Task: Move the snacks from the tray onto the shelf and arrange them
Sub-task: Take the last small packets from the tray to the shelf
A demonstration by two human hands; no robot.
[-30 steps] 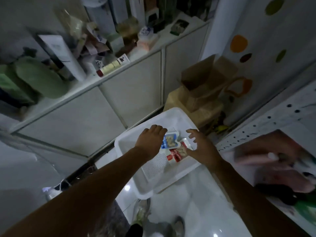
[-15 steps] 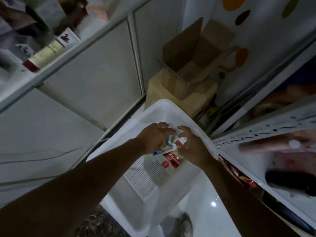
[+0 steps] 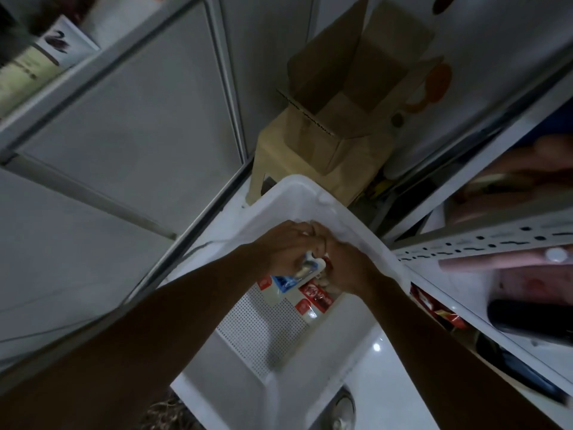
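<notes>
Gripping tray [image 3: 310, 193] snacks [image 3: 317, 297], left hand [image 3: 285, 251] meets right hand [image 3: 350, 268].

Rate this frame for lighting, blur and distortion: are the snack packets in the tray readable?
Head view: dim, underexposed; left hand and right hand grip the snack packets in the tray, red and blue show, print unreadable; shelf items are smeared; wide-angle lens bows the cabinet edges; glare spot on the floor.

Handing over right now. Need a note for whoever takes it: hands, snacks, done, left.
Left hand grips the blue-and-white packet. Right hand seems to curl its fingers on the red packet.
Both are inside the white tray; nothing is lifted out yet.
Some red packets lie low in the shelf unit on the right.
Left: carry the tray's packets over and arrange them.
</notes>
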